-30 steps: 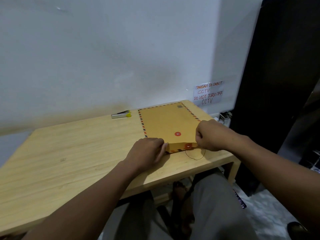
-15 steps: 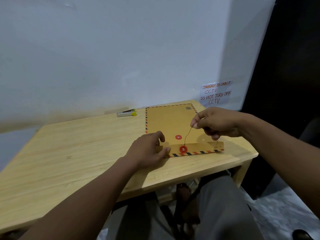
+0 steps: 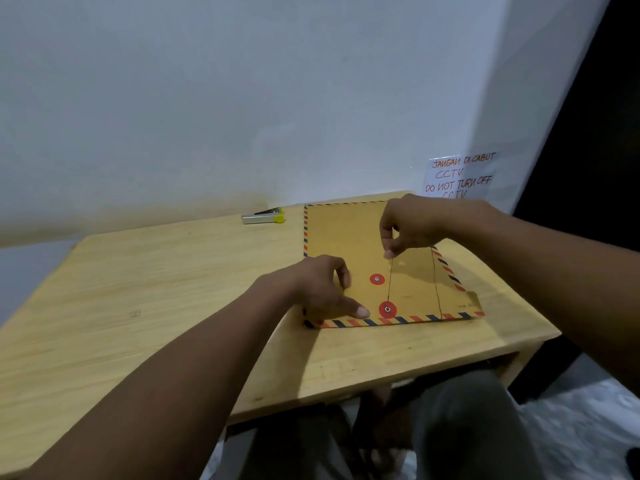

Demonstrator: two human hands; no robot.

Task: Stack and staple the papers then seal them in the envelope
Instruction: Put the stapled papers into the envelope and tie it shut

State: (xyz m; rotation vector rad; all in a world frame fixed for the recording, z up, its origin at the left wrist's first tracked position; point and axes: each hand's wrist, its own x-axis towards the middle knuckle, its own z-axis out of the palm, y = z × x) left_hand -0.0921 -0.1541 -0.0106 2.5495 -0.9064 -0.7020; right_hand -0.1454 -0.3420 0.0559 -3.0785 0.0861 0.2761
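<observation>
A brown envelope (image 3: 346, 237) with a red-and-blue striped border lies flat on the wooden table (image 3: 156, 289), its flap folded down at the near edge. Two red button discs sit on it, one on the flap (image 3: 387, 309) and one on the body (image 3: 376, 279). My left hand (image 3: 322, 289) presses the flap's left part down, fingers spread. My right hand (image 3: 412, 221) hovers above the envelope and pinches a thin dark string (image 3: 390, 275), held taut up from the flap's disc. No loose papers are visible.
A silver stapler with a yellow end (image 3: 264, 216) lies at the back of the table, near the wall. A handwritten notice (image 3: 459, 176) is taped to the wall at the right. My knees (image 3: 460, 427) are under the table's near edge.
The flap went from half folded to flat on the envelope. My right hand rose from the flap and pulled the string up and away. My left hand stayed on the flap's left part.
</observation>
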